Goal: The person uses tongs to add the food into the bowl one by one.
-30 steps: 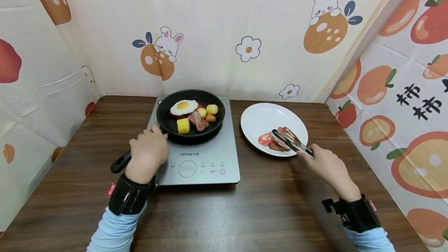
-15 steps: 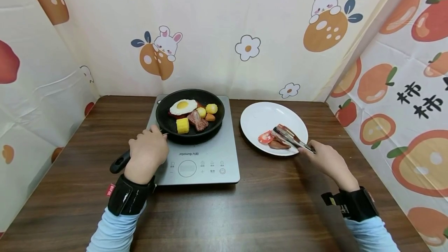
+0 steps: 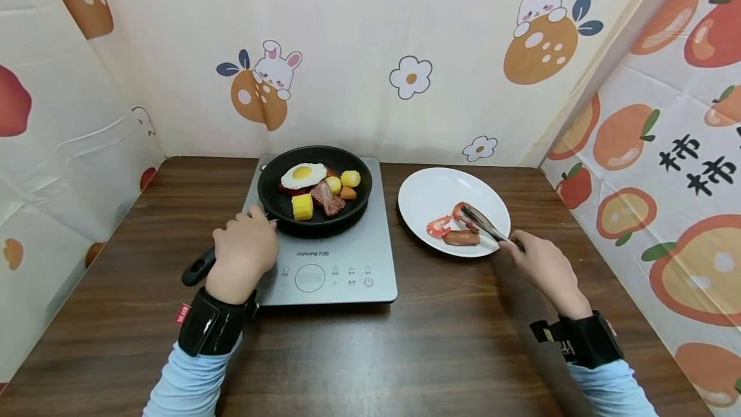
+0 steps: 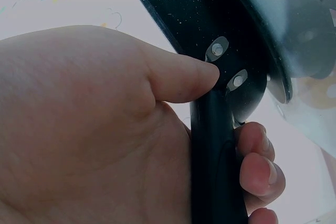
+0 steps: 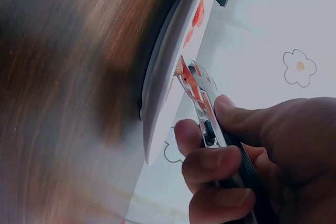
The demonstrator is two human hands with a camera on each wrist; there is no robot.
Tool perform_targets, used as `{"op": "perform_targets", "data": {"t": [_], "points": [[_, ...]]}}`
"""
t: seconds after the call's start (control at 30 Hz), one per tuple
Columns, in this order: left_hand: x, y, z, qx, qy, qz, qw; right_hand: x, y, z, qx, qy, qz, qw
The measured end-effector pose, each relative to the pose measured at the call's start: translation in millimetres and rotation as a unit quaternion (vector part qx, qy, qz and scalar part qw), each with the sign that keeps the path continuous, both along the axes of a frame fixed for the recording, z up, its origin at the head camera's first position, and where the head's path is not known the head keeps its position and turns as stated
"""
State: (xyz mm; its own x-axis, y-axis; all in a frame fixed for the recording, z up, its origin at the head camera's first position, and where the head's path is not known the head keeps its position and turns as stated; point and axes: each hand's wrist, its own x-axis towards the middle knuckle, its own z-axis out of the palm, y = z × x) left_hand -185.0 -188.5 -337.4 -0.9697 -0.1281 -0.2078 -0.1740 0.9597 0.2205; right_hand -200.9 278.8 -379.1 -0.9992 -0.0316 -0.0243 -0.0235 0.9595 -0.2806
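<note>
My left hand grips the handle of a black frying pan, its thumb lying along the pan end of the handle. In the pan are a fried egg, a corn piece, a piece of browned meat and small yellow and orange pieces. With its fingers curled round metal tongs, my right hand reaches over a white plate. The tongs' tips are at a red tomato slice. Beside them lie a sausage and another tomato slice.
Under the pan is a silver induction cooker with touch controls. It stands left of the plate on a dark wooden table. Printed cloth walls enclose the back and both sides.
The tongs have turned and look narrower, their tips now at the tomato slice. More of the sausage shows on the plate. My left hand and the pan look unmoved.
</note>
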Motion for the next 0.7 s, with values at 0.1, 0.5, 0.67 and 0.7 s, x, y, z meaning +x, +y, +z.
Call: {"op": "perform_targets", "data": {"t": [0.1,0.5,0.67,0.7], "points": [[0.3,0.2,0.3,0.0,0.0,0.0,1.0,0.6,-0.5,0.4,-0.001,0.005,-0.005,1.0],[0.3,0.4,-0.5,-0.002,0.009,0.005,0.9999,1.8,-6.3,3.3,-0.006,0.029,-0.005,1.0],[0.0,0.5,-0.9,-0.003,0.01,0.005,0.9999,0.9,-12.8,6.4,-0.003,0.031,-0.005,0.999],[0.1,0.4,-0.9,-0.003,0.011,0.005,0.9999,0.7,-14.5,7.0,-0.003,0.033,-0.003,0.999]]}}
